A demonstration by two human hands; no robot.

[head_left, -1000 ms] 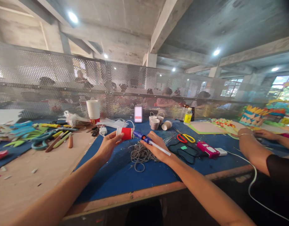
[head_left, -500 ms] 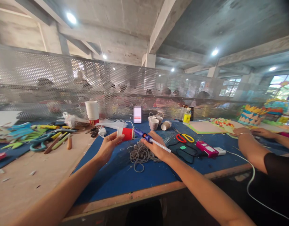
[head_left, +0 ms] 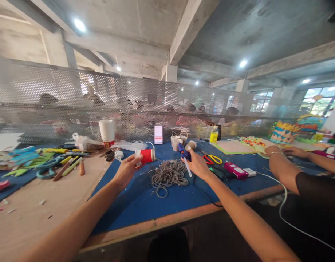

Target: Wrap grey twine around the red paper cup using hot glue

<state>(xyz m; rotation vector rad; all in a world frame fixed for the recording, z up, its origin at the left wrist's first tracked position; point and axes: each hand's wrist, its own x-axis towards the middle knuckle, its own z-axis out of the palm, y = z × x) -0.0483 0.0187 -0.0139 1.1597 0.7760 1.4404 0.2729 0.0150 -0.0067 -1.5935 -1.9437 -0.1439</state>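
My left hand (head_left: 127,167) grips a red and white paper cup (head_left: 146,156), tipped on its side, with a pale cord looping above it. In my right hand (head_left: 197,163) is a blue glue gun (head_left: 184,152), a whitish glue stick jutting from its back toward me. The gun is apart from the cup, close to small cord-wrapped cups (head_left: 176,142) farther back. Between my hands a tangled heap of grey cord (head_left: 169,174) lies on the blue mat (head_left: 129,211).
Red-and-yellow scissors (head_left: 212,159) and a magenta device (head_left: 235,171) with a white cable lie to the right. A stack of paper cups (head_left: 106,131) stands back left, near teal scissors (head_left: 48,167). A co-worker's arm (head_left: 283,169) reaches in at right.
My right hand has moved the glue gun away from the cup, to the right, and turned it toward the back. My left hand still holds the cup in nearly the same place.
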